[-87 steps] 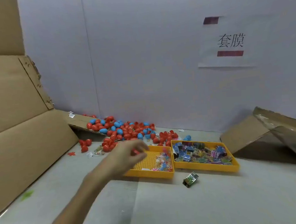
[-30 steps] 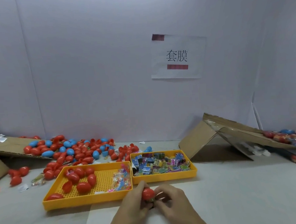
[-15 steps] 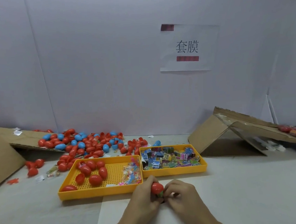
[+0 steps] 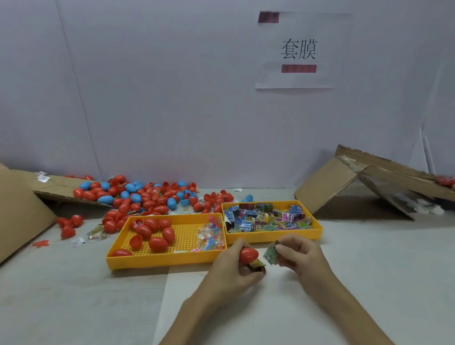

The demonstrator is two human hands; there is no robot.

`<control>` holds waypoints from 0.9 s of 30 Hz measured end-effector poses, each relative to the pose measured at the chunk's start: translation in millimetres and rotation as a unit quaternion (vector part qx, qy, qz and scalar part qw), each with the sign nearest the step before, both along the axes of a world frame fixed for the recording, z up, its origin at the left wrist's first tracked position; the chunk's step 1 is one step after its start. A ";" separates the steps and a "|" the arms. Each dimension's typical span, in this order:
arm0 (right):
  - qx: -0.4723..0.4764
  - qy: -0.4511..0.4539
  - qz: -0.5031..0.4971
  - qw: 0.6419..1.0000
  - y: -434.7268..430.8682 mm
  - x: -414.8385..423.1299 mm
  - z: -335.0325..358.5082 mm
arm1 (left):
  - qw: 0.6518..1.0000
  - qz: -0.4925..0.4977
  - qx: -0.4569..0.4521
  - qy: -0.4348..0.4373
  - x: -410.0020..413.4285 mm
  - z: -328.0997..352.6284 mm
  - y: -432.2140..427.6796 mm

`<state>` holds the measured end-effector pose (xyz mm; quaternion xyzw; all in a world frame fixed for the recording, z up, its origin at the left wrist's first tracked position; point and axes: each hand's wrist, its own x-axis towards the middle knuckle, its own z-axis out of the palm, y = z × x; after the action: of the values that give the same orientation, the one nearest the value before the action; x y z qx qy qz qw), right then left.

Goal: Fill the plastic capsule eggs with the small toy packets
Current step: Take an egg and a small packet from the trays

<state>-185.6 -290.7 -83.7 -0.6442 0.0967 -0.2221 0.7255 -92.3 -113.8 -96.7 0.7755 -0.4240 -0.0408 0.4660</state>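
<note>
Just beyond the grip, two yellow trays side by side: left tray [image 4: 159, 259], right tray [image 4: 274, 236]. Far left of the grip, leaning cardboard sheet [image 4: 11, 214]; far right, folded cardboard flap [image 4: 329, 184]. High above, printed paper sign [image 4: 301, 51] on white wall [image 4: 161, 82].

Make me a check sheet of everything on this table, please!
Surface: pale table, mostly bare near the person.
Job's things: red egg in left hand; green packet in right hand; left yellow tray holds red eggs and clear packets; right yellow tray holds colourful packets.
Clutter: pile of red and blue eggs behind the trays; cardboard sheets at both sides.
Fingers: both hands closed on their items.
Cables: nothing seen.
Surroundings: white wall with paper sign.
</note>
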 end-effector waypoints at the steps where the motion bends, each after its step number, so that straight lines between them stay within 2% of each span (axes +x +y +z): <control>1: 0.011 0.002 -0.006 1.000 -1.3 0.3 -0.4 | 1.000 -0.009 -0.006 0.003 -2.9 2.0 0.6; 4: 0.019 0.003 -0.004 1.000 -2.7 -0.3 0.2 | 0.999 -0.011 -0.050 0.008 -11.7 7.7 -0.3; 8: -0.027 0.011 0.039 0.999 2.6 -2.1 1.5 | 0.992 0.020 -0.118 0.044 -12.3 10.7 -1.4; 12: -0.070 0.018 0.070 0.995 7.5 -3.5 0.9 | 0.985 0.022 -0.129 0.112 -5.2 6.7 -2.8; 17: -0.057 0.015 0.055 0.997 7.4 -2.8 1.2 | 0.964 0.015 -0.171 0.201 -4.8 8.4 -4.8; 19: -0.047 0.025 0.058 0.997 8.1 -2.9 1.1 | 0.957 0.019 -0.189 0.219 -5.7 9.3 -4.8; 23: -0.098 0.044 0.103 0.989 12.0 -3.9 0.2 | 0.955 0.021 -0.192 0.225 -7.9 10.4 -4.9; 27: -0.098 0.042 0.095 0.990 9.2 -3.4 -0.9 | 0.951 0.018 -0.193 0.242 -8.8 12.3 -4.2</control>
<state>-189.0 -281.5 -84.6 -0.7273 0.0431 -0.1336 0.6718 -101.1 -118.0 -84.4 0.6455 -0.2839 -0.1361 0.6958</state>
